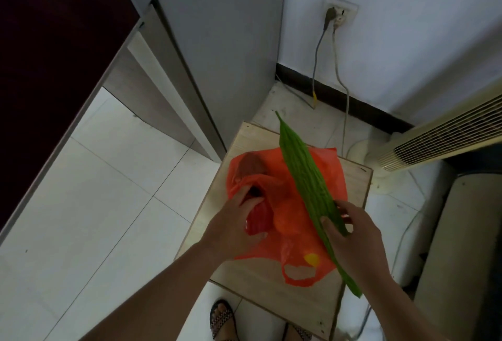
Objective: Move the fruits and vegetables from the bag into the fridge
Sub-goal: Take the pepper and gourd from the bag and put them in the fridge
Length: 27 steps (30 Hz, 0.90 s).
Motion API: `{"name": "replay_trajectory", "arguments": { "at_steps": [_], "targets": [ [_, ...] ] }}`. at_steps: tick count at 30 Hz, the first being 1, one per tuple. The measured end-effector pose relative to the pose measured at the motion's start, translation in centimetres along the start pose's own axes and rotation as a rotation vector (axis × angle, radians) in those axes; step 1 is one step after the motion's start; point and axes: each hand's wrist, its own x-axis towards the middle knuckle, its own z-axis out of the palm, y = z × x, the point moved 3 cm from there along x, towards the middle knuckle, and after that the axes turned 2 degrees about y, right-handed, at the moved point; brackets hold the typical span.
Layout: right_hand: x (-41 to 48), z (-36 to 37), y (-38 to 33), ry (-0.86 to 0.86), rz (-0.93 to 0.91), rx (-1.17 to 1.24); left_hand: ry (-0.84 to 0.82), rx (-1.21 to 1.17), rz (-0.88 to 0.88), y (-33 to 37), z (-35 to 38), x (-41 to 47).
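An orange plastic bag [330, 175] lies on a small wooden table [350, 185]. My right hand [355, 237] grips a long green bitter gourd [304, 177] near its lower end, holding it above the bag and pointing away from me. My left hand [233, 224] reaches into the bag's mouth and holds a red fruit [258, 217]. An orange fruit [290, 218] shows through the plastic beside it. A brownish round item [251, 165] sits at the bag's far end. The grey fridge [217, 41] stands beyond the table, with its dark door [49, 69] swung open at the left.
White tiled floor [95, 191] spreads to the left. A wall socket [338, 14] with two cables hangs behind the table. A cream fan heater [448, 134] and a white appliance [461, 232] crowd the right side. My sandalled feet [221, 319] stand at the table's near edge.
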Motion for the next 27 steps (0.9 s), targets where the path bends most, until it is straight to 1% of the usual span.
{"name": "replay_trajectory", "arguments": {
  "at_steps": [3, 5, 8, 11, 13, 17, 20, 23, 27],
  "targets": [
    [-0.4, 0.3, 0.1, 0.002, 0.020, 0.018, 0.149, -0.101, -0.009, 0.3, -0.6, -1.6],
    [-0.7, 0.5, 0.4, 0.013, 0.025, 0.021, 0.212, -0.125, -0.038, 0.4, -0.9, -2.3],
    [-1.1, 0.9, 0.7, 0.025, 0.031, 0.032, 0.173, -0.124, -0.071, 0.1, -0.4, -2.4],
    [-1.6, 1.2, 0.9, 0.019, 0.046, 0.064, 0.105, -0.046, -0.063, -0.4, 0.5, -1.3],
    [-1.8, 1.2, 1.1, 0.017, 0.054, 0.078, 0.111, 0.021, -0.061, -0.4, 1.2, -0.6],
    [-2.2, 1.1, 1.3, -0.011, 0.053, 0.037, 0.126, 0.091, -0.120, -0.1, 1.7, -0.6],
    [-2.6, 0.7, 1.2, -0.012, 0.066, 0.063, 0.097, 0.147, -0.127, -0.1, 1.5, -1.6],
    [-3.5, -0.1, 0.9, -0.002, 0.091, 0.093, 0.069, 0.158, -0.163, 0.3, 0.8, -3.6],
    [-5.3, -1.5, 0.5, -0.004, 0.100, 0.150, 0.127, 0.148, -0.247, 2.6, -1.7, -6.3]
  ]
}}
